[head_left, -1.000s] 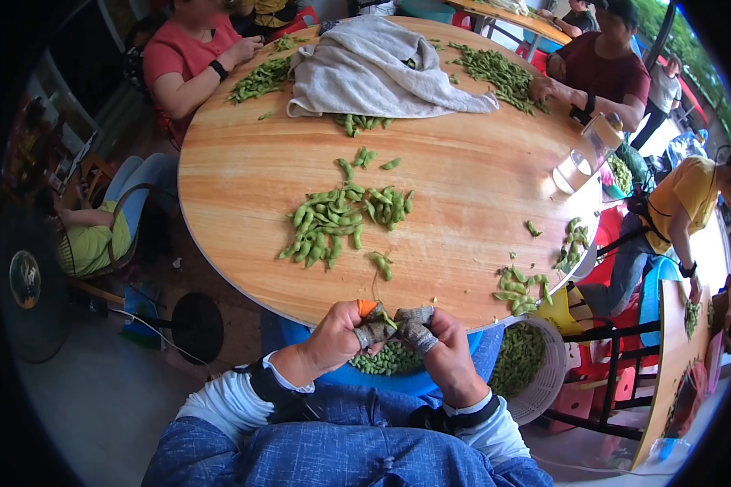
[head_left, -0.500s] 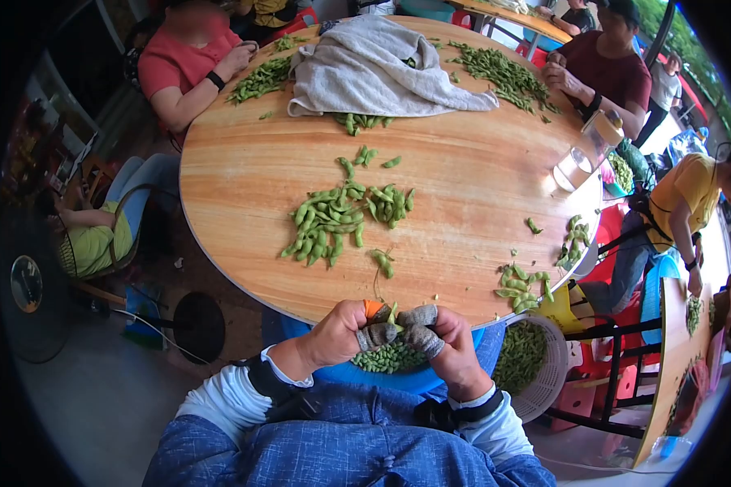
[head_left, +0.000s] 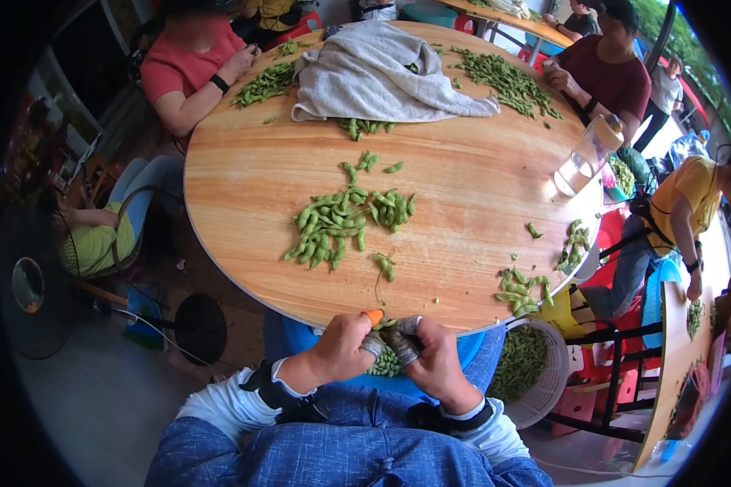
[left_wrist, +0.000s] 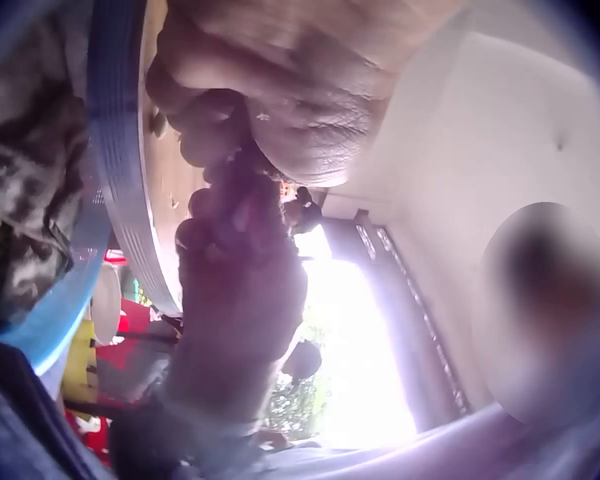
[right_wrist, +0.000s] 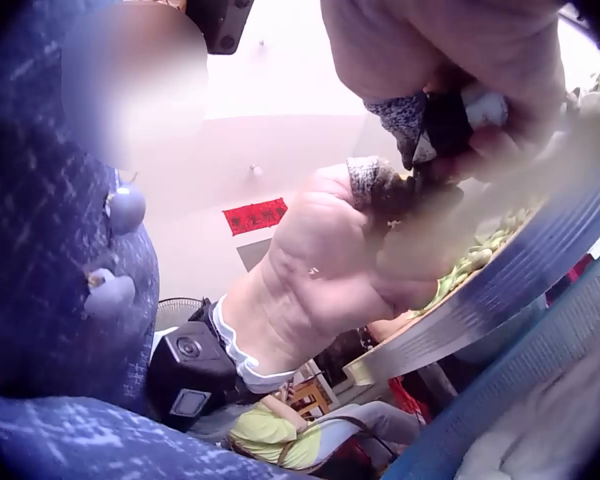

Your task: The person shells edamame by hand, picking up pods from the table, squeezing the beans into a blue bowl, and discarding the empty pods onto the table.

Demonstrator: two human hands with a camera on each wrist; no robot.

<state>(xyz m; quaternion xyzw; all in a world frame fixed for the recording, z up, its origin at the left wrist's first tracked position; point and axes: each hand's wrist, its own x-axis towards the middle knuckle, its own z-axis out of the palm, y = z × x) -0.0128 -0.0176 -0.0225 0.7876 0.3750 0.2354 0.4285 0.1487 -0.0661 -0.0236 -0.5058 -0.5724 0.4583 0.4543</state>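
1. Head view: at the six o'clock edge of the table point(head_left: 252, 178), left hand point(head_left: 337, 351) and right hand point(head_left: 439, 361) meet, pinching a pod point(head_left: 387, 323) largely hidden by fingers.
2. Left wrist view: shadow blurs both hands; the pod is indistinct.
3. Right wrist view: hands close together; loose pods point(right_wrist: 480, 262) toward four o'clock, partly blurred.

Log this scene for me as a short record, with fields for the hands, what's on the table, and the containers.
Left hand: fingers curled, pinching a green pod
Right hand: fingers curled, meeting the left at the pod
Finger covers: grey on both hands, plus orange on the left
Surface: round wooden table
Main pile: edamame pods in front of the person
Far side: grey cloth, with more pods around it
Below the hands: blue basin holding shelled beans
Right of basin: white basket holding pods
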